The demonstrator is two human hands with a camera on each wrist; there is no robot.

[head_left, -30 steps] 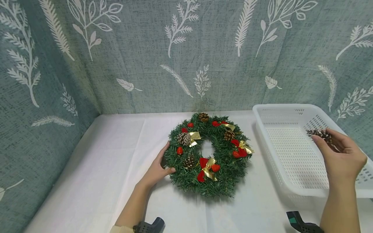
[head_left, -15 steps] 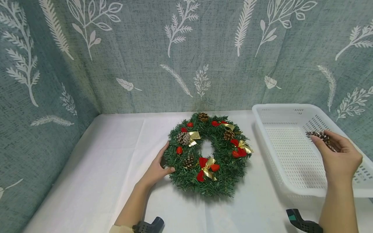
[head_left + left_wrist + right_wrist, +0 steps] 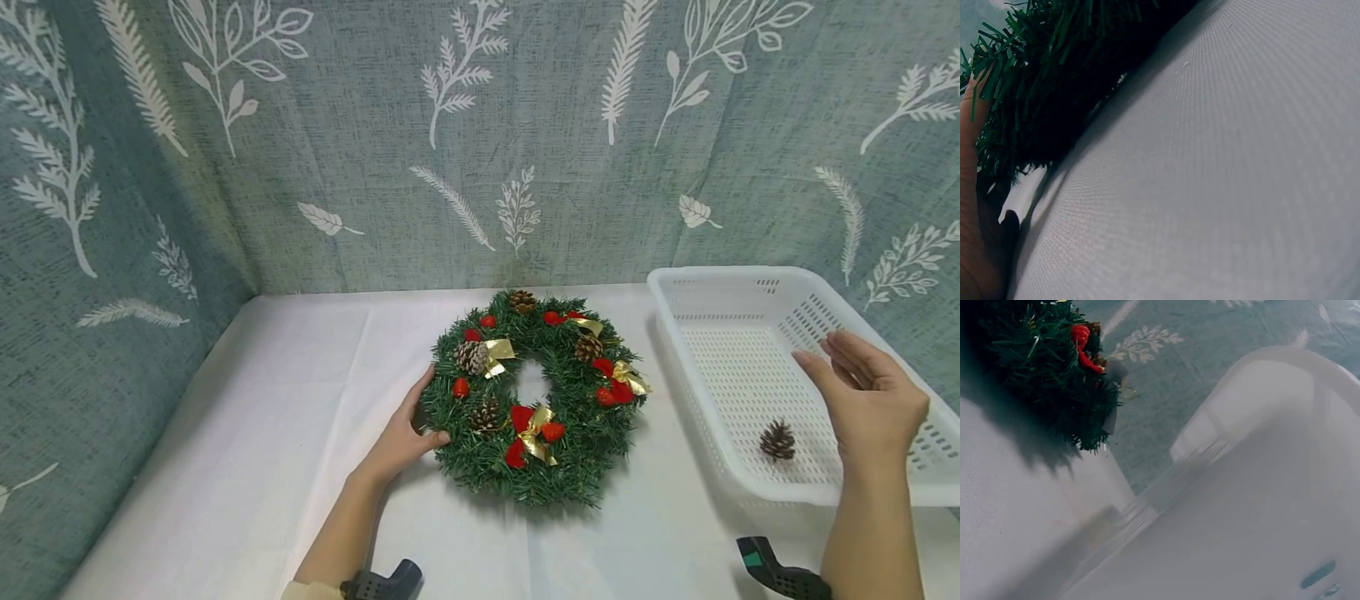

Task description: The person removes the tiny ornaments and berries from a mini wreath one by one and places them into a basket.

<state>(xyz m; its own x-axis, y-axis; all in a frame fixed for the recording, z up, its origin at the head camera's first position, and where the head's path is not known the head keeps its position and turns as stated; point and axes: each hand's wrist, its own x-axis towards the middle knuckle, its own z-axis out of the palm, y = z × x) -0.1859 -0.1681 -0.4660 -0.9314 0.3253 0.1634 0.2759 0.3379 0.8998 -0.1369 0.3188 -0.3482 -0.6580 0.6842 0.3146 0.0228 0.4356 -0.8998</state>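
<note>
Head view shows your right hand (image 3: 873, 404) empty, thumb and fingers apart, over the basket (image 3: 738, 375), the cone (image 3: 777, 440) on its near floor, your left hand (image 3: 405, 437) clasping the left edge of the wreath (image 3: 577, 408); placing looks done, so withdrawing seems called for.

Cannot see most fingers of the left hand (image 3: 393, 446), hidden behind the left edge of the wreath (image 3: 588, 429). To the wreath's right, cannot see all of the basket (image 3: 731, 367), cut off by the head view's edge and partly covered by the right hand (image 3: 873, 408). Nearer than the wreath, cannot follow the right forearm (image 3: 873, 533) or pale sleeve (image 3: 311, 591) past the bottom edge. In the left wrist view, cannot read the wreath's underside, lost in shadow. In the right, cannot sharply make out the blurred basket wall beside the wreath.
</note>
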